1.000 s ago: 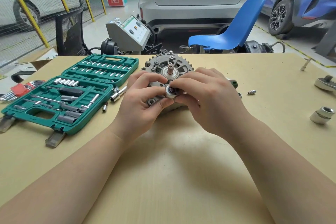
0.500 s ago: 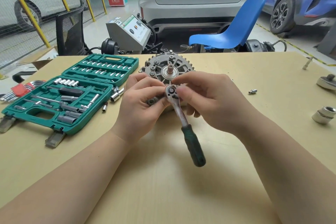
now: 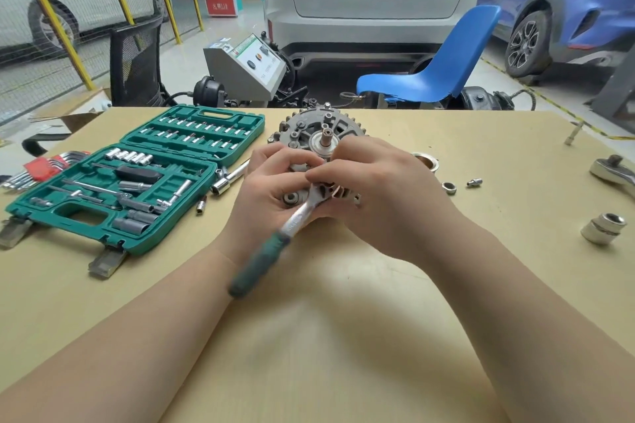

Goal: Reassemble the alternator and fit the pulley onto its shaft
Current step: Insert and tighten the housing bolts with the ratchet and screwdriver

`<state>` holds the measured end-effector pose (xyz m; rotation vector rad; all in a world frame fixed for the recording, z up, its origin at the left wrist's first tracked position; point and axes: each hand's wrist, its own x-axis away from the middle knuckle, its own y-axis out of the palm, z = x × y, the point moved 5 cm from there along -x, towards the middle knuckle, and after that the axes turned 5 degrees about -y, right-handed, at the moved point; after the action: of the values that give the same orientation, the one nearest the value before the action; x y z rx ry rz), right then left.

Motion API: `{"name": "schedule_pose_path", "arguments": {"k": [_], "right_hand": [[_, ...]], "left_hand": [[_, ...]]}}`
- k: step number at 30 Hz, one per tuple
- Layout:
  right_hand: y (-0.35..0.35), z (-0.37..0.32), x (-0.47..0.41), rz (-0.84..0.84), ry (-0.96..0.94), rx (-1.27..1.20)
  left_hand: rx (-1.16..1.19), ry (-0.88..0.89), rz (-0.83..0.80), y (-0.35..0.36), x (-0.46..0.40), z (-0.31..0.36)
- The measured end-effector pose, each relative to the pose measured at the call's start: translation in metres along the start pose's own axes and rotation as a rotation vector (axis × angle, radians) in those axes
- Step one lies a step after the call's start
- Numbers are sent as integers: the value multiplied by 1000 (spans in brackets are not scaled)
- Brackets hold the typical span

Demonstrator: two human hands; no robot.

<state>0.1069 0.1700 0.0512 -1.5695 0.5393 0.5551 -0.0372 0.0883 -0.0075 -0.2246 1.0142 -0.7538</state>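
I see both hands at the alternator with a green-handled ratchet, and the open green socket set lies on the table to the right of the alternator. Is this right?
Not quite. In the head view the open green socket set lies on the table to the left of the alternator, not the right. The rest holds: the left hand and right hand are both at the alternator, with the green-handled ratchet.
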Motion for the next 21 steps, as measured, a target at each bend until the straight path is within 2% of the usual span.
{"name": "schedule_pose_path", "arguments": {"k": [5, 12, 21], "right_hand": [[0, -9, -23, -90, 103, 121], [-4, -5, -54, -310, 245, 216], [-3, 11, -59, -332, 338, 242]], "left_hand": [[187, -196, 129, 1, 3, 1], [187, -209, 147, 5, 4, 4], [69, -159, 151, 6, 5, 0]]}}
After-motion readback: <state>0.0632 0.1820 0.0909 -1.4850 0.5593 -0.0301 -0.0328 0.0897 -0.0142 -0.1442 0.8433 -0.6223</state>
